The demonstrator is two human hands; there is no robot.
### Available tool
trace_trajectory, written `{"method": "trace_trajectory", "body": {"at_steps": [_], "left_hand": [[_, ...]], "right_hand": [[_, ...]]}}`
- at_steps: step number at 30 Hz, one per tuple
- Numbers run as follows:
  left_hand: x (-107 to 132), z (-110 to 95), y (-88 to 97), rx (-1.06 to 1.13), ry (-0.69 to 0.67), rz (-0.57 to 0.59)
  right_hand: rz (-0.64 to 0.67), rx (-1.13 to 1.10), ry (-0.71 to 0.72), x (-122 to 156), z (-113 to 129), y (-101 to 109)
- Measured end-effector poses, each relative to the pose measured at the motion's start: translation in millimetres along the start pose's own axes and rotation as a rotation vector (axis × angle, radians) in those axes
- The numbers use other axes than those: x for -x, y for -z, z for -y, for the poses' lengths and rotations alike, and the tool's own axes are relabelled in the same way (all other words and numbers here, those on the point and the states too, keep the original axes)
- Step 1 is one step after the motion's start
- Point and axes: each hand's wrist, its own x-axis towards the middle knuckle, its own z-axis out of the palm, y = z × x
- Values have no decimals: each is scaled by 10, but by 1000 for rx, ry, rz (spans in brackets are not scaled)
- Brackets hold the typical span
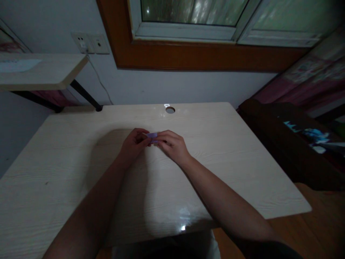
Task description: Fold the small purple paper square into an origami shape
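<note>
Between my two hands, over the middle of the desk, is a small purple piece that looks like folded paper (152,135). My left hand (135,142) pinches its left end between thumb and fingers. On the other side my right hand (172,144) grips the right end, fingertips close to those of the left. The fingers cover much of the piece, so its full shape is hidden. Both hands are at or just above the pale wood-grain desk (215,172).
A raised shelf (67,77) on black legs stands at the back left. A round cable hole (170,110) lies near the desk's rear edge. A white cord (98,77) hangs from the wall socket (83,43). Beyond the right edge is a dark bench (283,144) with items on it.
</note>
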Motion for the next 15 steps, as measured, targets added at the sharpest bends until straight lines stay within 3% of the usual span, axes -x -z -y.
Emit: {"method": "trace_trajectory", "body": {"at_steps": [15], "left_hand": [[20,68,25,-33,-100,15]], "right_hand": [[6,-359,-331,-14,-6,-48]]}}
